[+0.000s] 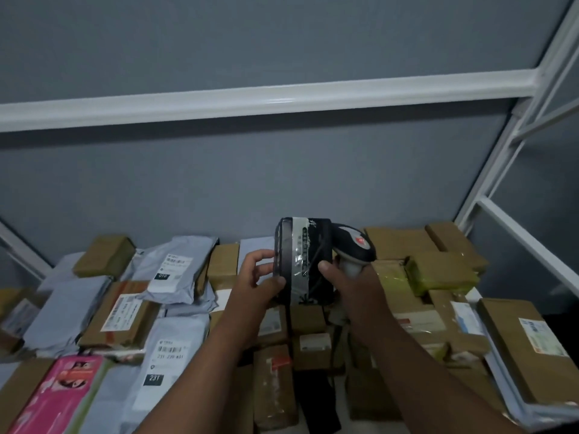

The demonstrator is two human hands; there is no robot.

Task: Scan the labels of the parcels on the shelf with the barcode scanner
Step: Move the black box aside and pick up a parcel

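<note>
At frame centre, your left hand (261, 277) grips the black taped parcel (302, 261) — no label visible; your right hand (347, 280) clenches the barcode scanner (355, 249). Risk: misread — scanner aims off-parcel.

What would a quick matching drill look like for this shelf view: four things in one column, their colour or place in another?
Things:
1. black parcel
2. barcode scanner
3. pink parcel
4. grey mailer marked 231

Descriptions:
A. near left corner of the shelf
B. gripped by the right hand
C. held up, with the left hand at its left edge
D. lying flat, white label up

Pairs: 1-C, 2-B, 3-A, 4-D
</note>
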